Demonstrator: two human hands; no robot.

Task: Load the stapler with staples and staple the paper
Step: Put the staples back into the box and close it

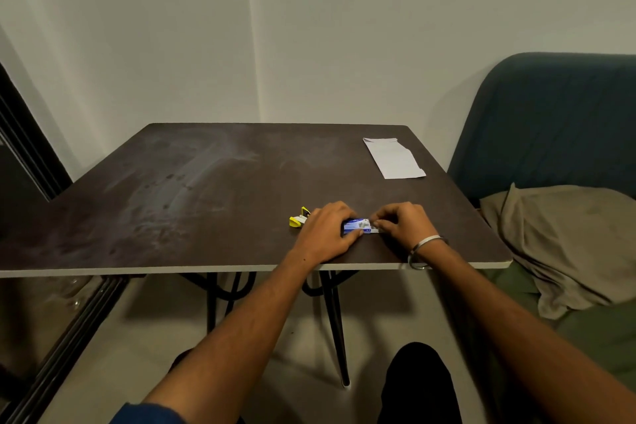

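Spreading under both hands, the dark table (206, 189) carries everything, and the work happens close to its near edge, probably because the arms can rest there. Far beyond the fingers of the right hand, near the back corner, lies the paper (394, 158), flat and untouched; I judge it waits for the stapling step. The left hand (327, 234) lies over a small blue staple box (356, 226), its fingers curled down and its thumb along the near side, clamping the box against the table so it does not slide. The right hand (404, 225) has its fingertips pinched together on a white strip at the box's end, maybe the inner tray; I cannot tell exactly. Just behind the left knuckles sits the yellow stapler (298, 218), apart from both hands and not yet loaded.
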